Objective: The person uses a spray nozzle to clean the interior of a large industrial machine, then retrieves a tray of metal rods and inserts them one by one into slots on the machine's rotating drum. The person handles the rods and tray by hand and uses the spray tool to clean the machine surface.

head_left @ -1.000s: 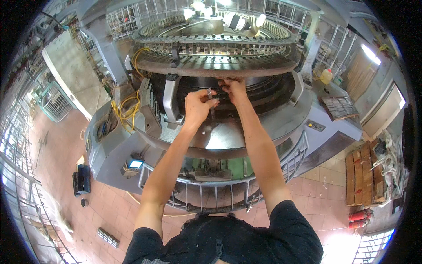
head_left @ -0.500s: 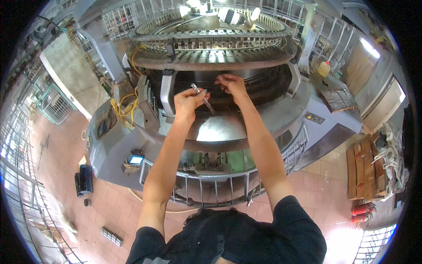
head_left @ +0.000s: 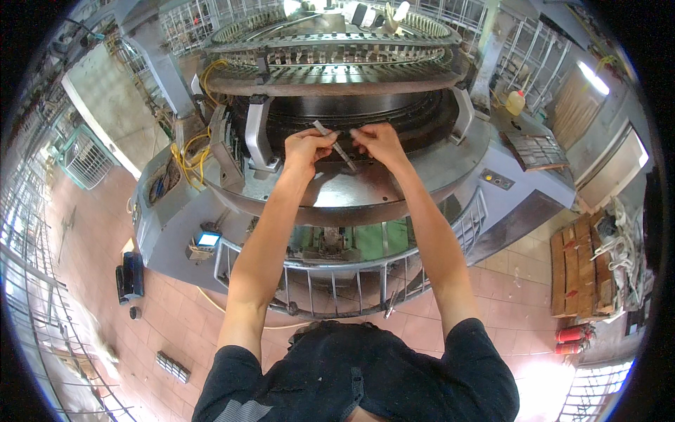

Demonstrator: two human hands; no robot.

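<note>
A big round machine [head_left: 330,86] of dull, worn metal is filling the upper middle of the frame, its brown rim curving above a dark ring-shaped recess. Below that, a smooth, shiny steel ledge [head_left: 436,172] is bowing across the centre. A silver angled bracket [head_left: 258,133] is standing left of centre. The left hand [head_left: 304,149] is pinching a thin, flat metal strip [head_left: 342,153] at the frame's centre, its grip narrow. The right hand [head_left: 382,143] is curling its fingers just beside; whether its grip is holding anything small, I cannot tell. The strip's long axis is slanting from upper left to lower right, its lower end pointing toward the ledge's curved front edge, with bare steel lying open between.
</note>
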